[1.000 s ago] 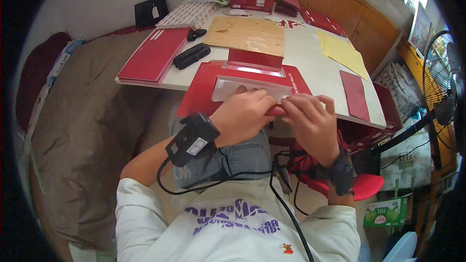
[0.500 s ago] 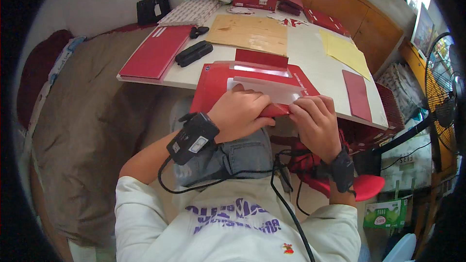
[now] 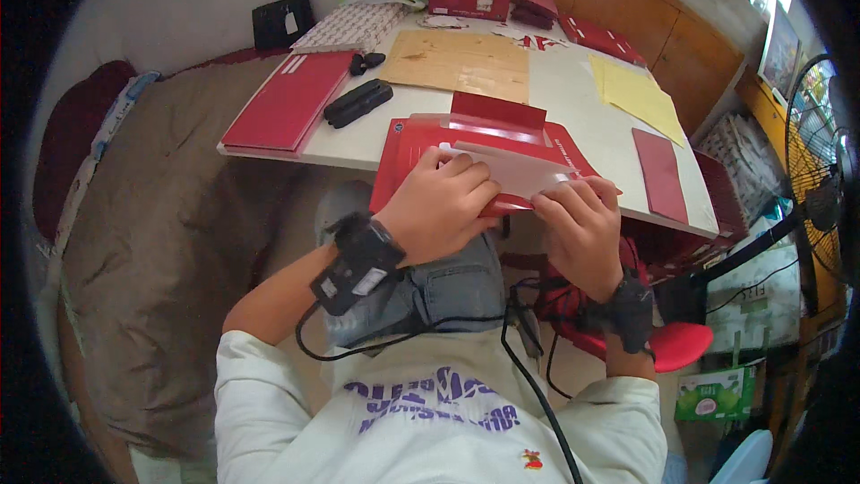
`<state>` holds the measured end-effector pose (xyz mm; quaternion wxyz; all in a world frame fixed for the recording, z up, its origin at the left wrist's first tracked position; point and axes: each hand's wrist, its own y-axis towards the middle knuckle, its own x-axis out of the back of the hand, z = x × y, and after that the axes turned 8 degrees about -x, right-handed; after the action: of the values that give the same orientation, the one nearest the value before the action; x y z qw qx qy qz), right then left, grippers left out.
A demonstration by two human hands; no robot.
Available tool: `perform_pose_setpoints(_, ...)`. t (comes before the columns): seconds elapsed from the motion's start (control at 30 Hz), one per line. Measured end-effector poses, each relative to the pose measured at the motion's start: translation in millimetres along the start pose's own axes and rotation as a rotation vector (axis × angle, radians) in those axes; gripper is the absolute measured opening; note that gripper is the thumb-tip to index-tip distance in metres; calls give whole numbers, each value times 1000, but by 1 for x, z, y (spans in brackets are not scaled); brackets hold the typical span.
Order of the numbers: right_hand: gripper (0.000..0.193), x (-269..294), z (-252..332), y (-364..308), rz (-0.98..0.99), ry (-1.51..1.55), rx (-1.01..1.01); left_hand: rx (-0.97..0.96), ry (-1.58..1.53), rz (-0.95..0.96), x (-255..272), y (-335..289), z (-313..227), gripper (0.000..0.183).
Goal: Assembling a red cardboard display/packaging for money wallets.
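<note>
A red printed card box blank (image 3: 408, 151) lies over the table's near edge, with one flap (image 3: 500, 116) standing up at its far side. Along its near side runs a pale, shiny strip (image 3: 515, 170), either a folded flap or a film. My left hand (image 3: 443, 202) is closed on the near left part of the card, fingertips curled over the pale strip. At the near right edge my right hand (image 3: 580, 229) pinches the card between thumb and fingers. The undersides of both grips are hidden.
Beyond the card lies a brown cardboard sheet (image 3: 459, 63); left of it are a black case (image 3: 358, 103) and a stack of red card (image 3: 291, 103). Yellow sheets (image 3: 636, 99) and a dark red strip (image 3: 659, 175) lie right. A fan (image 3: 815, 188) stands far right.
The red card has shifted slightly right, and its upright flap leans a little differently. My left hand has moved slightly right with it; my right hand stays nearly in place.
</note>
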<state>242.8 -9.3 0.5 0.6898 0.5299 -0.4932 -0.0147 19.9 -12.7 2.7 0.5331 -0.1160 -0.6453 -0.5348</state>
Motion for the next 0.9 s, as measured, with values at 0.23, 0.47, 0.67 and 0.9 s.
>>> perform_pose_setpoints(0.23,18,-4,14,11,-28,-9,-3,-50,221,30,-6,4,-3,24)
perform_pose_setpoints(0.47,19,-4,8,1,12,-40,14,-41,-84,160,16,-1,9,44)
perform_pose_setpoints(0.67,23,0,11,3,41,-20,19,-46,-264,222,25,-2,15,50)
perform_pose_setpoints(0.9,25,-7,23,7,-30,-14,51,-15,-292,235,21,1,6,45)
